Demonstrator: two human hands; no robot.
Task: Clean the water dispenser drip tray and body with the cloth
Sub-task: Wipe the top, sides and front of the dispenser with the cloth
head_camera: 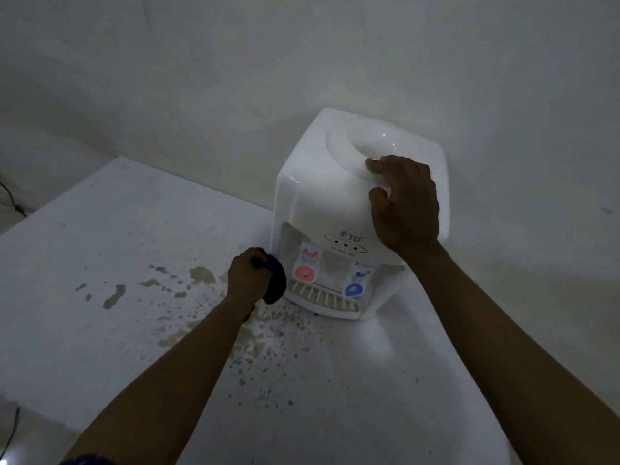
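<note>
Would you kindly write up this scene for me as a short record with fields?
Appliance: white plastic countertop water dispenser, upright on the white table
Left hand: grips a dark blue cloth against the dispenser's lower left front corner, beside the slotted white drip tray
Right hand: rests on the dispenser's top
Taps: red lever left, blue lever right
Table: brownish splashes before the dispenser

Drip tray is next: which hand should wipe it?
Left. The left hand grips the cloth right beside the drip tray; the right hand holds no cloth and rests atop the dispenser.
</note>
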